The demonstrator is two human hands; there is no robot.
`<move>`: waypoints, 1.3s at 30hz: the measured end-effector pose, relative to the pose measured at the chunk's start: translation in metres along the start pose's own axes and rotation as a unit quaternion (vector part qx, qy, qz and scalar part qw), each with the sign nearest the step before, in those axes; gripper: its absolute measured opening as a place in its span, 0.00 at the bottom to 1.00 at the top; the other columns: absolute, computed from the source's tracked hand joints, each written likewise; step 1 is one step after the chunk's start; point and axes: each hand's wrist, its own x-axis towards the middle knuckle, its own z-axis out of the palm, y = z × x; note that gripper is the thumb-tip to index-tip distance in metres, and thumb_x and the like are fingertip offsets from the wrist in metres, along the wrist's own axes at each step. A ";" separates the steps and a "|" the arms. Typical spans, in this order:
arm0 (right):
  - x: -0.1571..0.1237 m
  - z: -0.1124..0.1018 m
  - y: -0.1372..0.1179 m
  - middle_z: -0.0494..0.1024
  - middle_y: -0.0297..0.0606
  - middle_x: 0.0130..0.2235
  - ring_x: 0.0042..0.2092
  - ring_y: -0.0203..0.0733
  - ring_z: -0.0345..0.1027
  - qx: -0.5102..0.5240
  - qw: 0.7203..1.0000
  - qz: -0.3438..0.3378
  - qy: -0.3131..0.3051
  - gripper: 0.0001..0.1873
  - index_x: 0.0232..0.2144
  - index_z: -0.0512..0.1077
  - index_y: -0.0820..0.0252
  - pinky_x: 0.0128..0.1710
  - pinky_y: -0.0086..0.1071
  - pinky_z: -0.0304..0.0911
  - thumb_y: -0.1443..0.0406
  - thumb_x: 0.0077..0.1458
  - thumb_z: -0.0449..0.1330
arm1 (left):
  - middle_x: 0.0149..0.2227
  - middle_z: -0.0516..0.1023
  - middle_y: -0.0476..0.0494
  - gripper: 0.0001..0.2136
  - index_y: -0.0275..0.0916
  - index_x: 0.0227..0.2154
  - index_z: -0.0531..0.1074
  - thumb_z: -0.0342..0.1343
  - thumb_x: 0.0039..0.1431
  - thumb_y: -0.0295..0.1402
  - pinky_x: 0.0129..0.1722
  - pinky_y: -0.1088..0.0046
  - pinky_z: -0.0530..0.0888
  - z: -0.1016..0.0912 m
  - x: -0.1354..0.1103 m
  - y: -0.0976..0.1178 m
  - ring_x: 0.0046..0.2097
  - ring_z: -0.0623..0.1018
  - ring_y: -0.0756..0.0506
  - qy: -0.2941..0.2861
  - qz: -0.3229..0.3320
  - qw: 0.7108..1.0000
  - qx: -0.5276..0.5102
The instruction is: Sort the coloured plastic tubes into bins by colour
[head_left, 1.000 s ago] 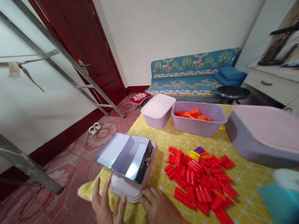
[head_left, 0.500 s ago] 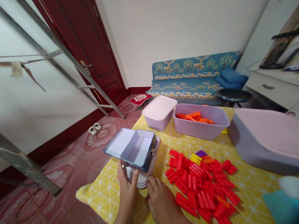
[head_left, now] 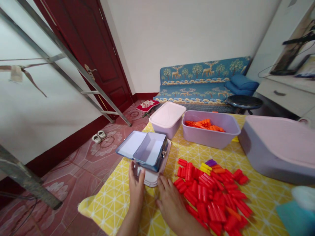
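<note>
An open dark-blue tin box (head_left: 150,149) with a pale inside rests on a light purple lid (head_left: 147,178), its own tin lid (head_left: 130,144) folded back to the left. My left hand (head_left: 136,188) touches the near left side of the purple lid, thumb and fingers apart. Beside the near right corner of that lid, my right hand (head_left: 169,200) lies with its fingers stretched out, fingertips at the edge. To the right of my right hand spreads a pile of red plastic tubes (head_left: 211,193), with a few orange, yellow and purple ones.
On the yellow patterned tablecloth (head_left: 110,203) stand a lidded purple bin (head_left: 168,116), an open bin (head_left: 211,141) with orange pieces, and a large upturned-looking bin (head_left: 275,147). A turquoise item (head_left: 294,213) lies at right. A metal ladder (head_left: 73,73) leans at left.
The tin box and the purple lid beneath it have slid away from me and slightly right across the table. Both my hands have moved forward with them.
</note>
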 end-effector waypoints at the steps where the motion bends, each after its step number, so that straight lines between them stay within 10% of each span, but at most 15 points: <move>1: 0.000 -0.002 0.000 0.61 0.49 0.61 0.61 0.56 0.54 0.007 1.000 -0.001 -0.006 0.35 0.59 0.61 0.65 0.59 0.49 0.55 0.72 0.47 0.59 | 0.66 0.52 0.36 0.32 0.42 0.63 0.49 0.52 0.59 0.45 0.63 0.63 0.57 0.000 0.001 0.000 0.66 0.55 0.41 0.002 0.002 1.000 0.000; 6: 0.000 -0.037 0.004 0.60 0.43 0.62 0.62 0.46 0.55 0.091 0.995 -0.037 0.004 0.31 0.58 0.62 0.60 0.60 0.40 0.55 0.72 0.51 0.56 | 0.64 0.56 0.36 0.27 0.41 0.60 0.54 0.51 0.61 0.42 0.63 0.58 0.57 0.000 0.000 0.009 0.64 0.58 0.40 0.058 0.019 0.998 0.023; 9: 0.011 -0.082 0.026 0.67 0.41 0.57 0.59 0.42 0.59 0.093 0.984 -0.028 0.150 0.24 0.54 0.65 0.57 0.60 0.40 0.55 0.69 0.55 0.52 | 0.65 0.53 0.37 0.24 0.43 0.60 0.54 0.51 0.61 0.37 0.64 0.56 0.52 0.004 -0.012 0.024 0.66 0.55 0.41 0.076 0.126 0.987 0.062; 13: 0.040 -0.147 0.081 0.72 0.48 0.51 0.54 0.47 0.63 -0.005 0.926 0.041 0.374 0.20 0.50 0.67 0.63 0.57 0.43 0.56 0.66 0.55 0.53 | 0.63 0.56 0.37 0.19 0.43 0.55 0.60 0.51 0.60 0.30 0.62 0.53 0.55 0.027 -0.031 0.042 0.64 0.57 0.39 -0.070 0.273 0.950 0.133; 18: 0.070 -0.186 0.129 0.64 0.55 0.58 0.60 0.57 0.52 -0.187 0.900 0.185 0.348 0.30 0.57 0.60 0.68 0.58 0.54 0.46 0.67 0.51 0.58 | 0.64 0.53 0.35 0.22 0.43 0.57 0.59 0.50 0.60 0.29 0.61 0.52 0.58 0.079 -0.042 0.051 0.65 0.56 0.38 -0.243 0.296 0.914 0.134; 27: 0.017 -0.158 0.135 0.75 0.39 0.37 0.43 0.51 0.65 -0.231 0.914 0.161 0.290 0.09 0.35 0.77 0.53 0.54 0.54 0.48 0.67 0.55 0.57 | 0.67 0.47 0.33 0.37 0.40 0.64 0.43 0.56 0.57 0.40 0.61 0.61 0.60 0.155 -0.012 0.045 0.65 0.57 0.39 -0.239 0.011 0.963 -0.122; 31: -0.033 -0.129 0.139 0.75 0.37 0.36 0.41 0.44 0.67 -0.121 0.932 0.059 0.337 0.09 0.32 0.75 0.55 0.51 0.45 0.57 0.66 0.57 0.55 | 0.64 0.57 0.36 0.36 0.40 0.62 0.52 0.60 0.52 0.38 0.60 0.65 0.61 0.170 0.008 0.028 0.63 0.62 0.40 -0.211 -0.012 0.966 -0.146; 36: -0.063 -0.119 0.146 0.64 0.49 0.57 0.59 0.53 0.57 -0.033 0.811 0.116 0.573 0.22 0.50 0.67 0.60 0.57 0.48 0.52 0.61 0.52 0.60 | 0.46 0.77 0.39 0.23 0.36 0.47 0.70 0.62 0.45 0.33 0.51 0.64 0.70 0.167 0.016 -0.009 0.49 0.76 0.40 -0.227 -0.098 0.957 -0.154; 39: -0.052 -0.124 0.161 0.64 0.54 0.58 0.56 0.52 0.62 0.129 0.792 0.191 0.565 0.38 0.60 0.53 0.63 0.51 0.45 0.61 0.55 0.51 0.60 | 0.42 0.80 0.40 0.20 0.35 0.44 0.72 0.62 0.45 0.32 0.45 0.65 0.73 0.164 0.016 -0.017 0.45 0.78 0.41 -0.241 -0.132 0.946 -0.170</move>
